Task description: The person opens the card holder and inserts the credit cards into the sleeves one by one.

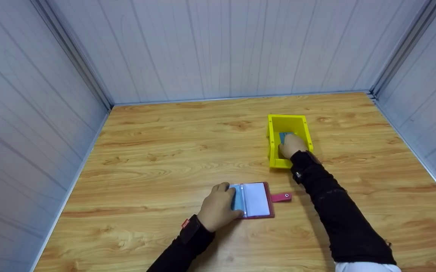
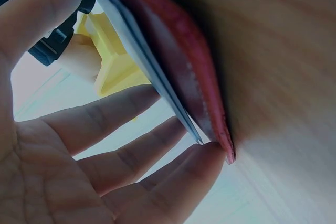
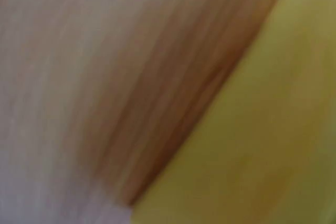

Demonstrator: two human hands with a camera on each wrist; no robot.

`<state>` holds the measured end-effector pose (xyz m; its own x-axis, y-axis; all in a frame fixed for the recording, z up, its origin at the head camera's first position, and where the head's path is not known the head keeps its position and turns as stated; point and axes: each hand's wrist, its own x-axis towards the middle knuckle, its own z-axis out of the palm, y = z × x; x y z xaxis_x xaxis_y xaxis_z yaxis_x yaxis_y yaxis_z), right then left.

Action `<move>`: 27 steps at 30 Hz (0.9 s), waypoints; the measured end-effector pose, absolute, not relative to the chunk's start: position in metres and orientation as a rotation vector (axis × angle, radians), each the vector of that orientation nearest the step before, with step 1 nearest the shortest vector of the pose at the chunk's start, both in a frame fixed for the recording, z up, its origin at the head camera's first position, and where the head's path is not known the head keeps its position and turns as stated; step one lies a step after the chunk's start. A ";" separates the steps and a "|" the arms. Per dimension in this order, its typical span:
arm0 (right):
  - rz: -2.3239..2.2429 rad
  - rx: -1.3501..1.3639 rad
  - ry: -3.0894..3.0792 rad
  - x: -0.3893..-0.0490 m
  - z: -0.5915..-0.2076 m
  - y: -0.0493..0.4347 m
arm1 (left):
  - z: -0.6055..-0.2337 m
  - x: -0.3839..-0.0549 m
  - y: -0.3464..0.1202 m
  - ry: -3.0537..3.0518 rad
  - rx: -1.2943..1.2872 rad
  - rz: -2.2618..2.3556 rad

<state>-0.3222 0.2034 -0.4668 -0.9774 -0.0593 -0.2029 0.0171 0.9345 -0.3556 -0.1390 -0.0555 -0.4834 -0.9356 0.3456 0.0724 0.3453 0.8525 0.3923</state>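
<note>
A small red card holder (image 1: 271,204) lies open on the table, with clear sleeves and a pink snap strap (image 1: 281,197). My left hand (image 1: 220,207) grips its left side, thumb at the near edge and fingers at the far edge. The left wrist view shows the sleeves (image 2: 142,51) standing a little off the red cover (image 2: 202,61) between thumb and fingers. My right hand (image 1: 292,146) reaches down inside a yellow bin (image 1: 288,121), at a blue card (image 1: 283,136). Its fingertips are hidden, so whether they pinch the card cannot be seen.
The wood-grain table (image 1: 165,151) is bounded by a pale panel wall (image 1: 221,49) at the back and by panels on both sides. In the right wrist view, the bin's yellow wall (image 3: 252,129) stands beside blurred wood grain; no hand shows there.
</note>
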 end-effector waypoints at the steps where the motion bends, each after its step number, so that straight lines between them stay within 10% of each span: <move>1: -0.518 -0.034 2.875 -0.322 -0.468 0.204 | -0.483 -0.139 -0.055 3.026 0.567 0.632; 27: -0.441 -0.047 2.755 -0.323 -0.455 0.203 | -0.482 -0.138 -0.056 3.023 0.566 0.628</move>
<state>-0.3235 0.2026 -0.4548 -0.9382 -0.0869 -0.3349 0.0219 0.9511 -0.3082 -0.1379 -0.0558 -0.4824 -0.9349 0.3479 0.0694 0.3468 0.8548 0.3860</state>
